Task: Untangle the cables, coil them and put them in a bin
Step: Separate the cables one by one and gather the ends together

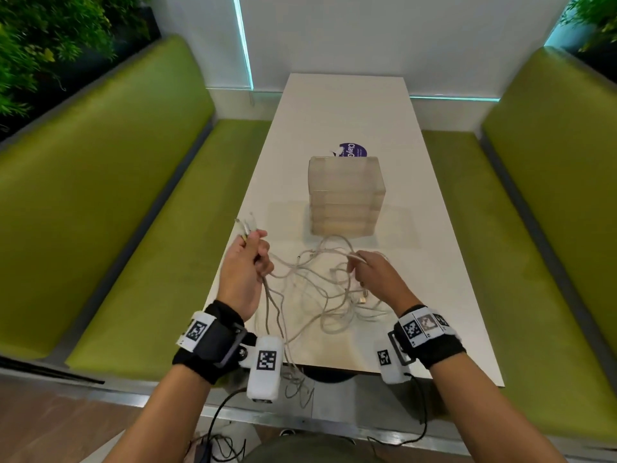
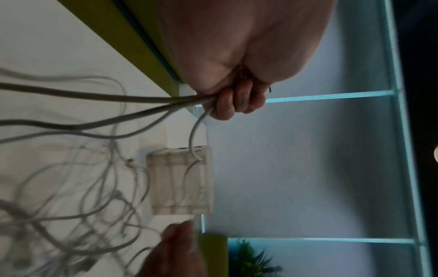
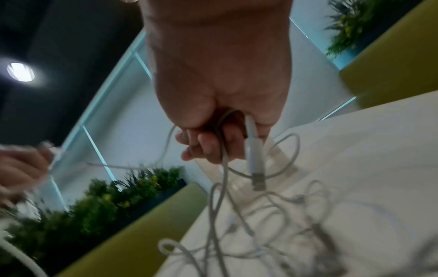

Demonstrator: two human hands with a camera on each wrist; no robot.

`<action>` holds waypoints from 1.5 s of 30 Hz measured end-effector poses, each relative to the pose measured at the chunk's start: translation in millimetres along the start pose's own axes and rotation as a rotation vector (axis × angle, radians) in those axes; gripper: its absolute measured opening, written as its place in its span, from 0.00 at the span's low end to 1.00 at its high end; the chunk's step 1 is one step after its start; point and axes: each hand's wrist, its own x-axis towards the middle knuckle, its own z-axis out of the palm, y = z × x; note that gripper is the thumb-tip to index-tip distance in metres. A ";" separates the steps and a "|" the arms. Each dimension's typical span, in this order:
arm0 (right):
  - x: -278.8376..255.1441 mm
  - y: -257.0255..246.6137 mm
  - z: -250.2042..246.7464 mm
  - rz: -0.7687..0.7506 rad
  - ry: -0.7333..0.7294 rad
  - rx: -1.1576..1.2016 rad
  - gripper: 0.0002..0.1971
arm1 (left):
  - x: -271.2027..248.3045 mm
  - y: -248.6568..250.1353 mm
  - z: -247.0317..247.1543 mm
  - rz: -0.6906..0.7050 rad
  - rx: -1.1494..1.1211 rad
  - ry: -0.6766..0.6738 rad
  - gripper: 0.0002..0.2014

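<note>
A tangle of white cables (image 1: 317,289) lies on the near half of the white table (image 1: 350,111). My left hand (image 1: 248,259) is raised over the table's left edge and grips several cable ends, their plugs (image 1: 245,225) sticking up past the fingers (image 2: 237,101). My right hand (image 1: 364,265) is over the tangle and grips a cable; a USB plug (image 3: 255,168) hangs below its fingers (image 3: 208,146). A stack of translucent bins (image 1: 345,195) stands mid-table just beyond the tangle. Some cable loops (image 1: 297,389) hang over the near table edge.
Green benches (image 1: 117,195) flank the table on both sides. A purple sticker (image 1: 352,150) shows behind the bins. Plants (image 1: 40,45) fill the far corners. Black wrist-camera leads (image 1: 217,429) hang below my arms.
</note>
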 end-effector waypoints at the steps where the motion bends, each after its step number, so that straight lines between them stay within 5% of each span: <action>1: -2.5 -10.3 3.3 -0.006 -0.001 0.098 0.16 | -1.2 -9.4 2.2 -0.039 0.048 -0.014 0.11; 6: -13.2 -43.7 12.4 -0.100 -0.051 0.326 0.16 | -11.4 -39.4 17.7 -0.125 0.212 -0.071 0.15; 12: -20.8 -41.8 15.7 -0.164 -0.128 -0.036 0.16 | -13.7 -40.0 23.6 -0.181 0.137 -0.187 0.28; 19: -26.9 -56.8 25.0 -0.211 -0.235 -0.362 0.12 | -16.4 -33.6 34.5 -0.168 0.129 -0.237 0.19; 24: -24.7 -63.0 17.5 -0.213 -0.324 -0.572 0.09 | -15.4 -24.8 26.4 -0.172 0.292 -0.390 0.17; 31: -1.3 -36.8 18.5 -0.188 -0.240 -0.449 0.12 | -6.4 -12.3 23.1 -0.122 0.021 -0.216 0.16; 38: 21.4 -4.3 11.5 -0.199 -0.009 -0.391 0.11 | -2.8 6.9 9.6 -0.060 -0.090 -0.115 0.18; 45: 9.2 -35.5 7.1 -0.307 0.000 -0.181 0.12 | -2.8 -20.9 7.9 -0.082 0.328 -0.075 0.16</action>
